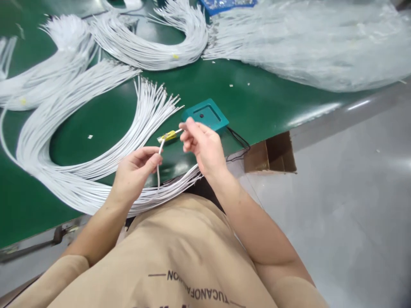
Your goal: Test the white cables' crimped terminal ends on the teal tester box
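Between thumb and fingers, my left hand [138, 169] grips a white cable [158, 173] whose loose part hangs down below. The cable's upper end meets a small yellow and white piece [168, 136]; whether it is fixed to it or only touches it, I cannot tell. My right hand [204, 145] is closed in a pinch on a thin pale stem running from that piece, its tip hidden by the fingers. Just beyond the right hand lies a teal device [208, 112] with a recessed tray and a dark round spot. Curving around my left hand is a bundle of white cables [41, 145].
More white cable bundles [154, 47] lie at the back left of the green table [272, 111]. Clear plastic bags [314, 42] cover the far right, beside a blue bin [221, 6]. An open cardboard box [271, 155] and black cords [240, 139] are by the table edge.
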Available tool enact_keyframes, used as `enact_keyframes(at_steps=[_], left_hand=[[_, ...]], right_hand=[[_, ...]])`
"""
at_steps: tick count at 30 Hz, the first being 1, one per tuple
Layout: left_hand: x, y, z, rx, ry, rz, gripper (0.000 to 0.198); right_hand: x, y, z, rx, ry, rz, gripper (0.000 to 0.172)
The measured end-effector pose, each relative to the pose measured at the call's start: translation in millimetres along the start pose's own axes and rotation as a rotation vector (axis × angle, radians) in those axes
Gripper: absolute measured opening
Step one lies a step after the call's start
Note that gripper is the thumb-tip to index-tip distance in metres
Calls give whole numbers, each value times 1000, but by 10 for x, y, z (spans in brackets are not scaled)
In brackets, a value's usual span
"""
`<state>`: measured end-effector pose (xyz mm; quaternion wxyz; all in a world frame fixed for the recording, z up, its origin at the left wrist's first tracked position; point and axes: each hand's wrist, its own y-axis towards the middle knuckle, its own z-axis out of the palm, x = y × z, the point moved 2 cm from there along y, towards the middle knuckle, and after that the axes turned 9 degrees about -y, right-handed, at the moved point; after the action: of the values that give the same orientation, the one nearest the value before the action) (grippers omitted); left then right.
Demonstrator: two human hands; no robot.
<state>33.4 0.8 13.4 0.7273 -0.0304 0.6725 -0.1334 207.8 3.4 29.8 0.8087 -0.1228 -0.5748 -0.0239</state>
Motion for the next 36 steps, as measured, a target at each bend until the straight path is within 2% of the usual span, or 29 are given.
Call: enact_keyframes(at_steps=[3, 5, 10, 13, 18, 22, 26, 32, 34, 36], left_hand=[[61, 43, -23, 15, -10, -35, 32], [78, 71, -24, 31, -5, -40, 34], [125, 127, -46, 55, -28, -73, 30], [159, 169, -75, 58, -75, -92, 28], [198, 229, -122, 35, -100, -82, 27], [223, 247, -129, 49, -75, -79, 25], [205, 280, -94, 63, -127, -92, 24], [126, 340, -58, 49, -312, -80, 35], [113, 342, -67, 66, -322, -71, 36], [105, 335, -77, 85, -313, -73, 37]], right_hand=[[-157, -21, 93, 122, -190, 97, 34], [-240, -3, 152, 144, -242, 121, 31], [-282, 169, 220, 39, -88, 105, 16], [-285, 247, 230, -16, 19, 122, 16], [-349, 231, 304, 5, -173, 168, 26], [-388, 229, 363, 15, -255, 120, 19], [-423, 250, 391, 51, -163, 156, 16], [-473, 263, 448, 159, 201, 423, 11], [-465, 275, 451, 181, 193, 463, 9], [-433, 297, 447, 180, 118, 429, 6]])
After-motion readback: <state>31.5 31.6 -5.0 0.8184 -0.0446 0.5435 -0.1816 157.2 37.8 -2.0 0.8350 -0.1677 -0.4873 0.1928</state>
